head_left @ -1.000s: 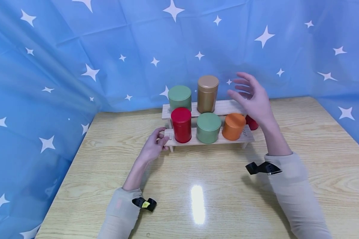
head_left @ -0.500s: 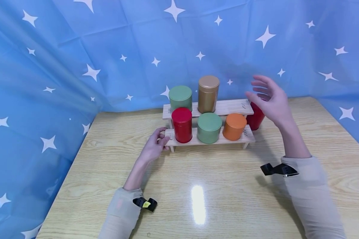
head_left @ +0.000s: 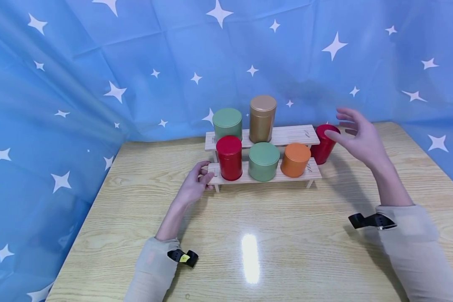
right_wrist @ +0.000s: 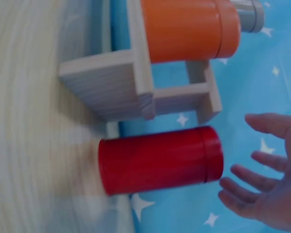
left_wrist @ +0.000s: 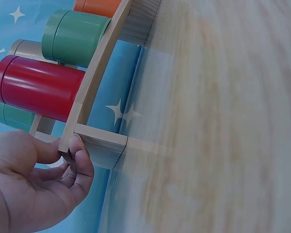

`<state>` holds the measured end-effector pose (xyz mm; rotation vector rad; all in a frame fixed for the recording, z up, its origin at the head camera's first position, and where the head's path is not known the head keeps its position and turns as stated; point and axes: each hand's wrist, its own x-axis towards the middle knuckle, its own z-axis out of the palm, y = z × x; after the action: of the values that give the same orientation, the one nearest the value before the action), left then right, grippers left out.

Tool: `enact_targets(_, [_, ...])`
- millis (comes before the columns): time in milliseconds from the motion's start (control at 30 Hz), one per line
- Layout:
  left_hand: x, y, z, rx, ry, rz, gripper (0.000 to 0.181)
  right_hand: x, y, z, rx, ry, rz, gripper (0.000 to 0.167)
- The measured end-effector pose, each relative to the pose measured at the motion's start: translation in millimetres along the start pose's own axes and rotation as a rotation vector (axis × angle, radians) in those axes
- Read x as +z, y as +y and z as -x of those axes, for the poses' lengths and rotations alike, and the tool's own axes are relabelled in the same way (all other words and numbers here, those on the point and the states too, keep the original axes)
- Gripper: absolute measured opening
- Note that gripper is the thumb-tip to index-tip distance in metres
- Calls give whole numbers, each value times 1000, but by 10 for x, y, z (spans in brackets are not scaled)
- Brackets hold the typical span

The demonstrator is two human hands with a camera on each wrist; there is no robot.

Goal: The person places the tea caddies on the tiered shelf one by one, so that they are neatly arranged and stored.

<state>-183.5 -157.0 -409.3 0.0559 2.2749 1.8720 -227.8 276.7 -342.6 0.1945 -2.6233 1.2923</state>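
Observation:
My left hand pinches the left end of the lower step of a two-step wooden rack; the left wrist view shows the thumb and fingers on either side of the board. My right hand, fingers spread and slightly bent, hovers just above and right of a red canister and holds nothing. That canister stands upright on the table, beside the rack's right end. In the right wrist view, a gap separates the fingertips from its lid.
A red canister, a green tin and an orange tin stand on the lower step. On the upper step are a green tin and a tall gold canister. A blue star-patterned cloth hangs behind.
My right hand has moved right and slightly down, away from the rack's upper step to the red canister at its right, uncovering that canister. The left hand has kept its grip.

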Motion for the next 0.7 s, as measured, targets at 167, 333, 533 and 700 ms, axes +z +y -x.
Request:
enact_targets(167, [-8,-8,-13,0,3,-4,47,-33,121,20,18,-64,33,81])
enact_targets(333, [-9,-17,-15,2,8,-12,47,-26,220,13,35,-128,22,90])
enact_targets(533, [-13,-12,-9,3,5,-18,48,46,302,0,62,-180,-12,91])
enact_targets(700, [-7,-9,-9,4,2,-18,48,122,389,-12,68,-222,-67,89])
